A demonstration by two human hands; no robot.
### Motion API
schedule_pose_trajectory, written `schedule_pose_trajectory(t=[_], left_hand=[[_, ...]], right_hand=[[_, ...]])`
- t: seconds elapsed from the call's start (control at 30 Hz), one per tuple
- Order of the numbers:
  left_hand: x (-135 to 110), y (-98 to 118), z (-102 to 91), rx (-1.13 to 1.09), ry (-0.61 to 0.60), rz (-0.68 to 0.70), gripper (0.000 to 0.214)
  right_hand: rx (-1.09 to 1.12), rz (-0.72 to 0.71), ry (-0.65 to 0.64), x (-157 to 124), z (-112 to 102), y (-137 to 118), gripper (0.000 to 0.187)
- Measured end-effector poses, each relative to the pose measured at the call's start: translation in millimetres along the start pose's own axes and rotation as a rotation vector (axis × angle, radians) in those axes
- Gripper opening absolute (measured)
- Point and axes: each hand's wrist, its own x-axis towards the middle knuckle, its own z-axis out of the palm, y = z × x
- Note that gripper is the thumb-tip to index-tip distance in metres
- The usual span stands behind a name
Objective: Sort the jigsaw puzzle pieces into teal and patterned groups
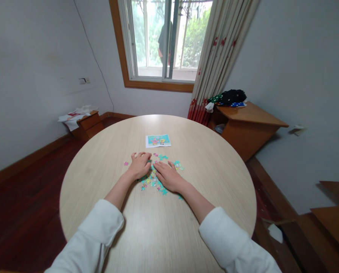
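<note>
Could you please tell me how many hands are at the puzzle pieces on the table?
2: the left hand at the left side of the puzzle pieces and the right hand at their right. Both are in plain view.

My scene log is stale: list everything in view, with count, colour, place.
Puzzle pieces: many, teal, pink, yellow, around the hands.
Picture card: one, teal and white, beyond the pieces.
Table: one, pale, centre.
Window: one, brown-framed, back wall.
Dark shape: one, unclear, outside window.
Curtain: one, cream and red, right of window.
Cabinets: two, brown, left and right.
Cloths: several, black, green, blue, on right cabinet.
Papers: several, white, on left cabinet.
Cable: one, dark, back left.
Woodwork: several parts, brown, lower right.
Floor: one, dark red, around table.
Sleeves: two, white, foreground.
Left hand: one, bare, pile's left.
Right hand: one, bare, pile's right.
</note>
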Motion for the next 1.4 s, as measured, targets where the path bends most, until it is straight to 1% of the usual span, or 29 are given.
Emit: schedule_pose_trajectory(t=[0.1,0.17,0.27,0.37,0.5,0.63,0.73,0.83,0.9,1.07,1.2,1.3,1.4], left_hand=[[0,2,1.5,-0.018,-0.045,0.059,0.054],[0,4,2.8,-0.014,-0.088,0.087,0.053],[0,6,3.2,0.02,-0.107,0.054,0.051],[0,4,1.3,0.072,-0.058,-0.042,0.048],[-5,-1,-4.3,0.167,0.018,-0.215,0.039],[-14,-8,-16.1,0.268,0.041,-0.363,0.034],[-21,-11,-27.8,0.298,-0.001,-0.474,0.033],[-28,-15,-34.3,0.239,-0.115,-0.558,0.035],[-33,-19,-32.9,0.188,-0.166,-0.557,0.037],[-51,-25,-15.0,0.187,-0.139,-0.478,0.043],[-65,-26,-3.8,0.213,-0.163,-0.468,0.054],[-73,-25,-5.5,0.255,-0.17,-0.443,0.058],[-75,-24,-14.3,0.28,-0.104,-0.411,0.053]], right_hand=[[0.004,-0.015,0.007,1,1,-1,0.043],[0.005,-0.023,0.007,2,2,-2,0.042],[0.01,-0.018,-0.005,2,2,-3,0.042],[0.017,-0.01,-0.002,0,1,-2,0.043],[0.014,0.0,0.035,-1,1,2,0.041],[-0.003,-0.003,0.065,-1,2,5,0.04],[-0.017,-0.004,0.089,-1,1,4,0.039],[-0.016,-0.004,0.09,-1,-1,3,0.038],[-0.015,-0.004,0.084,-1,-1,3,0.037],[-0.03,0.001,0.078,-1,-1,3,0.038],[-0.04,0.004,0.076,-1,-1,3,0.039],[-0.039,0.002,0.069,0,-1,3,0.04],[-0.034,0.005,0.066,0,0,3,0.04]])
